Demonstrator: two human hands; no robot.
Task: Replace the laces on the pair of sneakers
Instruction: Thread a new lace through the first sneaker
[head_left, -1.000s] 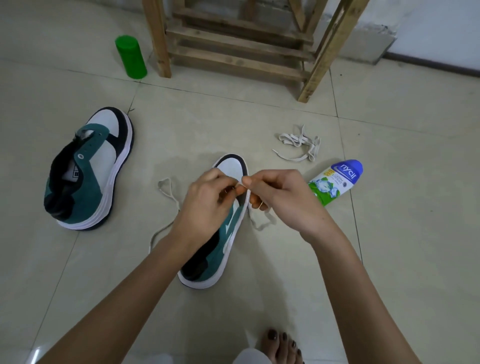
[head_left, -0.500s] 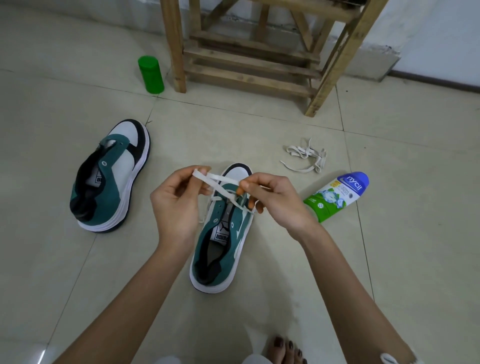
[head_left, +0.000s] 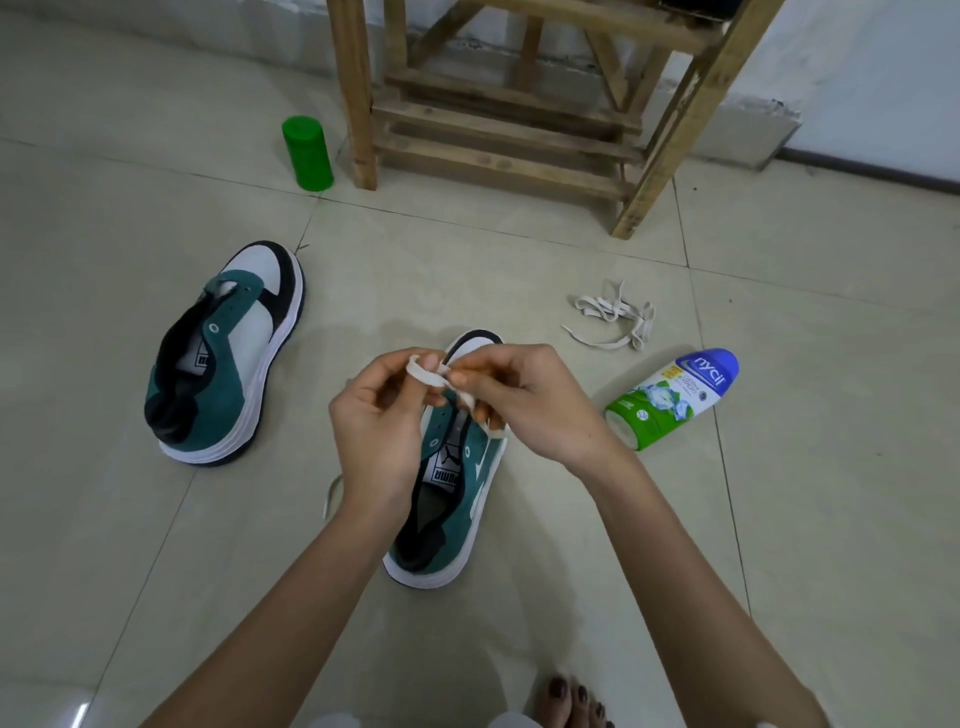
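Note:
A green, white and black sneaker (head_left: 447, 525) stands on the floor in front of me, toe pointing away. Above its front, my left hand (head_left: 379, 431) and my right hand (head_left: 524, 405) both pinch a white lace (head_left: 434, 375) that runs down into the shoe's eyelets. One lace end (head_left: 332, 493) trails on the tiles left of the shoe. The second sneaker (head_left: 223, 353), without laces, leans on its side at the left. A loose bundle of white laces (head_left: 615, 319) lies to the right.
A green and blue powder bottle (head_left: 672, 400) lies on its side at the right. A green cylinder (head_left: 306, 153) stands by a wooden stool's leg (head_left: 358, 104) at the back. My bare toes (head_left: 571, 701) show at the bottom edge. Pale floor tiles (head_left: 104, 571) all around.
My hands have come closer together over the toe, folding the stretched lace into a short loop between the fingertips. The view has shifted, so everything sits lower and rightward.

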